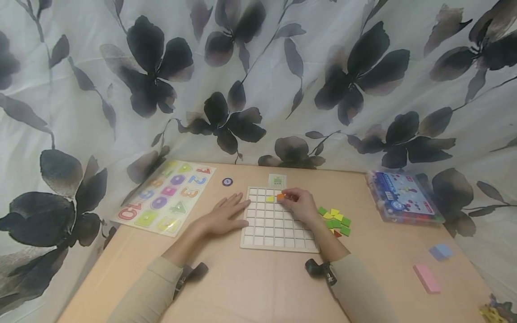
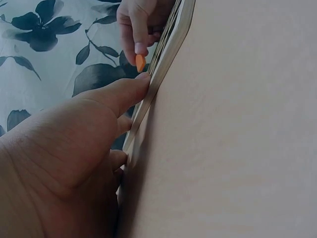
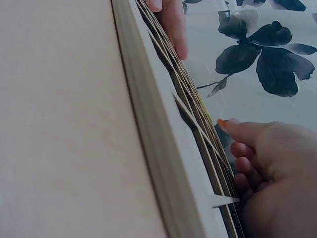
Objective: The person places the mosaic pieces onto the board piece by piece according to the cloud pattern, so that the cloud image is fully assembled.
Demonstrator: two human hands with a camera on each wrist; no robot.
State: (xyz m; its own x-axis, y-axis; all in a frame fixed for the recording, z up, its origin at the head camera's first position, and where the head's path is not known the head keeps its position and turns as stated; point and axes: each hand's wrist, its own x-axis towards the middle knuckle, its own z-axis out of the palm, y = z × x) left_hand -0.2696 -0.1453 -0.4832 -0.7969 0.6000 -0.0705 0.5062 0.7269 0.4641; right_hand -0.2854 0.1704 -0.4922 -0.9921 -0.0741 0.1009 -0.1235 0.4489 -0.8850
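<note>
A white wooden grid board lies on the table before me, with a yellow square tile in one of its upper cells. My right hand pinches an orange tile between thumb and fingertip, just right of the yellow one. The same orange tile shows at the fingertips in the left wrist view. Along the board's left edge rests my left hand, fingers spread and touching the rim. Beyond the board's top edge lies a small card with a green picture on it.
Loose green, yellow and red tiles lie right of the board. A number-and-shape puzzle sheet is at left, near a round dark token. At right are a plastic box, a blue block and a pink block.
</note>
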